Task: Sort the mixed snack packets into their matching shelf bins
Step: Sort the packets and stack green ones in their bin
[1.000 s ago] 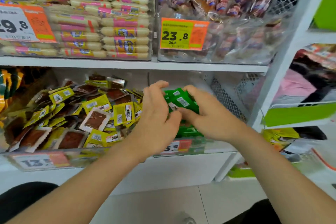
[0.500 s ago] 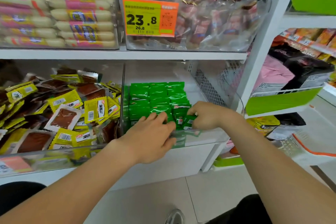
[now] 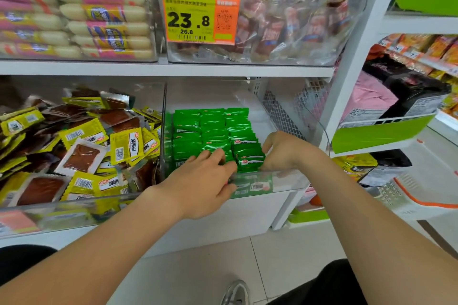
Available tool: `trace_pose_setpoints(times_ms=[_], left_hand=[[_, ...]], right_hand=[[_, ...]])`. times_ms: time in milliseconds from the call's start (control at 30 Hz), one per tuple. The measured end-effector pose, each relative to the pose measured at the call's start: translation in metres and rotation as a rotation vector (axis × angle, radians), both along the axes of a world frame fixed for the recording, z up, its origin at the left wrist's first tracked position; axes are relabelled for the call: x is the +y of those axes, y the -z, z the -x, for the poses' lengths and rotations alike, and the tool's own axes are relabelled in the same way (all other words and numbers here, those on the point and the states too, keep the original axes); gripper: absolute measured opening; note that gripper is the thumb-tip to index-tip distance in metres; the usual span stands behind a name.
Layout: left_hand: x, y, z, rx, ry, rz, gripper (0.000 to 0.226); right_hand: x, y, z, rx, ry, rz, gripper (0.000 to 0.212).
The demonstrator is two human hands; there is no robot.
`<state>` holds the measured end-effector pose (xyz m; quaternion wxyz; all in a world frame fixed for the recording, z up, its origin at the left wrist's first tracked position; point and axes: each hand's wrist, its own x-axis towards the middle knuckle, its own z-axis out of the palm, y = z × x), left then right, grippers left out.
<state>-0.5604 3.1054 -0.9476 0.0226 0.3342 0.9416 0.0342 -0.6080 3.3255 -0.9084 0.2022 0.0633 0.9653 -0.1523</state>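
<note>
Head view: the left hand (image 3: pixel 205 181) rests with its fingers nearly straight and together on the front row of small glossy green snack packets (image 3: pixel 213 129), which fill the clear plastic bin (image 3: pixel 285 181) on the lower shelf. The right hand (image 3: pixel 285 153) curls its fingers against the front-right stack; whether they grip it cannot be told. Yellow foil packets (image 3: pixel 124 146) heap in the bin to the left.

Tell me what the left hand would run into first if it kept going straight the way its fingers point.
Probably the green packets: the left hand points up and to the right, fingertips touching their front rows. The right hand lies just beyond, though depth is unclear.
</note>
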Motion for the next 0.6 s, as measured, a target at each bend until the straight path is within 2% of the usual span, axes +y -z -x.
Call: trace_pose_setpoints(times_ms=[67,100,167,233,300,367,467,533,600], left_hand=[[-0.001,0.0,0.0,0.024,0.008,-0.006,0.039],[-0.001,0.0,-0.001,0.041,0.011,-0.012,0.041],[-0.004,-0.003,-0.004,0.093,0.026,-0.059,0.045],[-0.01,-0.012,-0.007,0.157,0.042,-0.144,0.042],[-0.021,-0.028,-0.012,0.23,0.028,-0.251,0.029],[-0.039,-0.047,-0.018,0.296,-0.063,-0.358,0.015],[-0.08,-0.068,-0.023,0.273,-0.313,-0.484,0.011],[-0.118,-0.072,-0.019,0.175,-0.469,-0.441,0.014],[-0.16,-0.07,-0.015,0.119,-0.57,-0.283,0.012]], right_hand=[[0.001,-0.001,0.001,-0.023,-0.026,-0.019,0.055],[0.0,-0.001,0.002,-0.029,-0.034,-0.022,0.051],[-0.005,-0.006,-0.002,0.011,-0.03,-0.05,0.028],[-0.013,-0.011,-0.006,0.191,-0.012,-0.07,0.035],[-0.033,-0.019,-0.015,0.474,-0.031,0.006,0.016],[-0.063,-0.028,-0.027,0.629,-0.081,0.167,0.015],[-0.112,-0.035,-0.045,0.599,-0.214,0.364,0.023],[-0.139,-0.036,-0.051,0.614,-0.307,0.411,0.025],[-0.164,-0.04,-0.053,0.656,-0.43,0.441,0.025]])
